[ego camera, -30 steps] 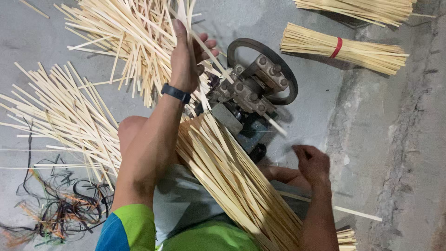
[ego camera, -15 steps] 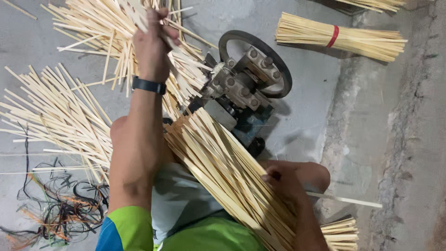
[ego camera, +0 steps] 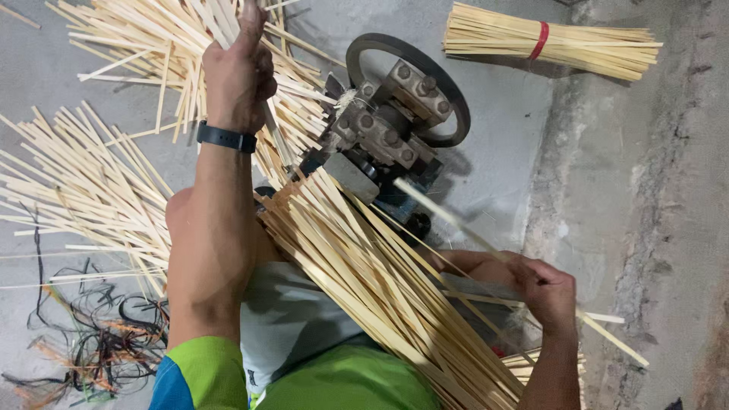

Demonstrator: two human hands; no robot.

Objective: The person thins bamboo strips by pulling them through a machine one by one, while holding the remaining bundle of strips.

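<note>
My left hand [ego camera: 237,70], with a black wristband, reaches forward and grips thin bamboo strips at the edge of the loose pile [ego camera: 144,45] on the floor. My right hand [ego camera: 548,290] holds one long bamboo strip [ego camera: 486,244] that points toward the small metal machine [ego camera: 383,140] with a black wheel. A thick bundle of flat bamboo strips [ego camera: 364,281] lies across my lap, slanting up to the machine.
A tied bundle of sticks with a red band [ego camera: 547,42] lies at the top right. More loose strips [ego camera: 68,190] fan out at the left. Tangled black and orange cords [ego camera: 91,342] lie at the lower left. A rough concrete ledge [ego camera: 645,228] runs along the right.
My left hand has moved left and away along the strip pile. My right hand has come up from my lap holding a single long strip aimed at the machine.
</note>
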